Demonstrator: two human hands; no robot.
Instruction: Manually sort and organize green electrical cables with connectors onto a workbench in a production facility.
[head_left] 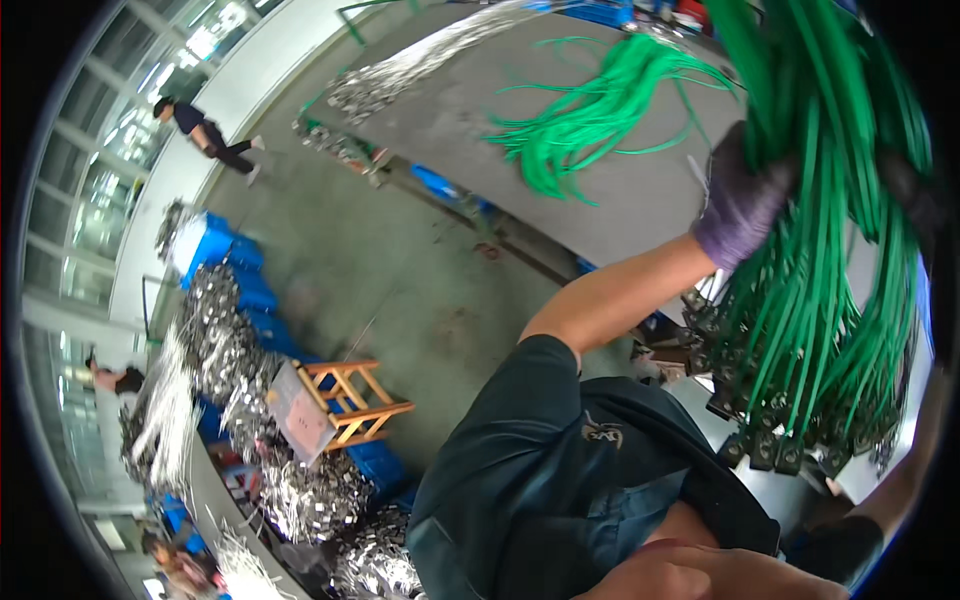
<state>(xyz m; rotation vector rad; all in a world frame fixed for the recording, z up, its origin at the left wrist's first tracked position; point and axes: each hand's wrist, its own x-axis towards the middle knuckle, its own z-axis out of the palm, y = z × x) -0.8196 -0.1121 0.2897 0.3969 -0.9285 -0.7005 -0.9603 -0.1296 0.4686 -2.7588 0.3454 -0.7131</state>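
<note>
A thick bundle of long, thin green strips (800,290) hangs at the right, with dark squarish metal heads clustered at its lower ends. My left hand (745,200), in a purple glove, is closed round the left side of the bundle; strips cover part of its fingers. At the far right, my right hand (908,190) in a dark glove grips the other side, dim and partly hidden near the picture's rim. Beyond my left hand, a loose pile of similar green strips (590,120) lies fanned out on the grey table (450,110).
Silver metal strips (430,60) lie along the table's far left edge. Left of the floor stand a wooden stool (355,405), blue bins (235,255) and heaps of silver metal pieces (310,500). A person (205,135) in dark clothes is on the floor at the far left.
</note>
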